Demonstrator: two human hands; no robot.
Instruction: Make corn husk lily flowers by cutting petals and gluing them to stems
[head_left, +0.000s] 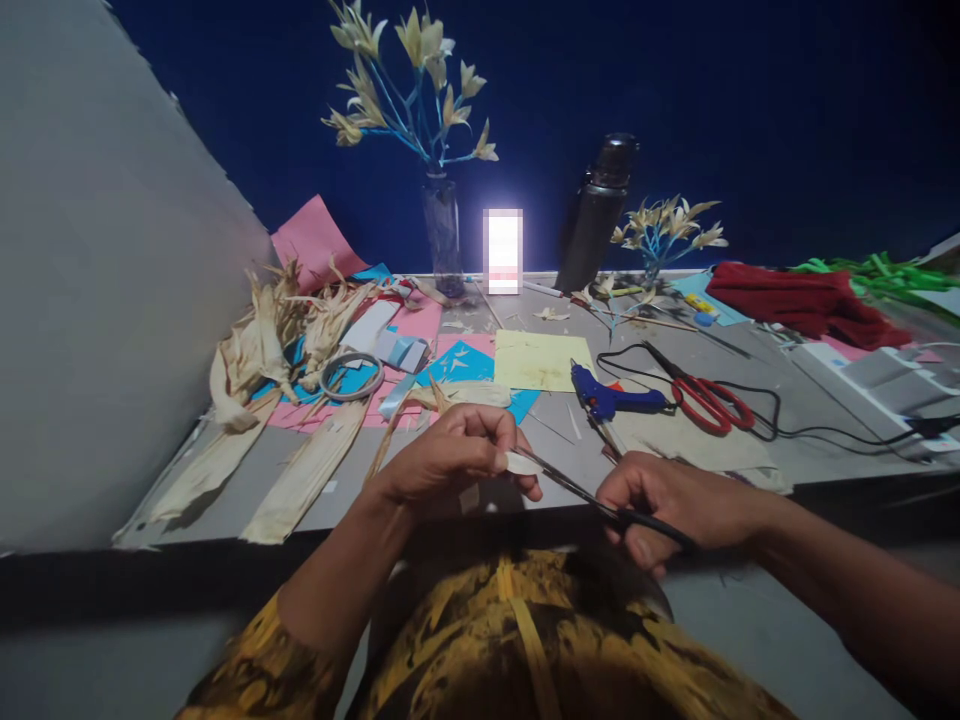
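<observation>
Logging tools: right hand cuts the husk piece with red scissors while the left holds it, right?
No: in the head view the right hand uses black scissors; the red scissors lie on the table. Left hand holds the husk piece.

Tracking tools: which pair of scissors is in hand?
The black-handled scissors, held in the right hand; the red-handled scissors lie on the table beside the blue glue gun.

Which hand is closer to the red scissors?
Right. The right hand, gripping black scissors, sits just this side of the red scissors; the left hand, pinching a husk piece, is farther left.
</observation>
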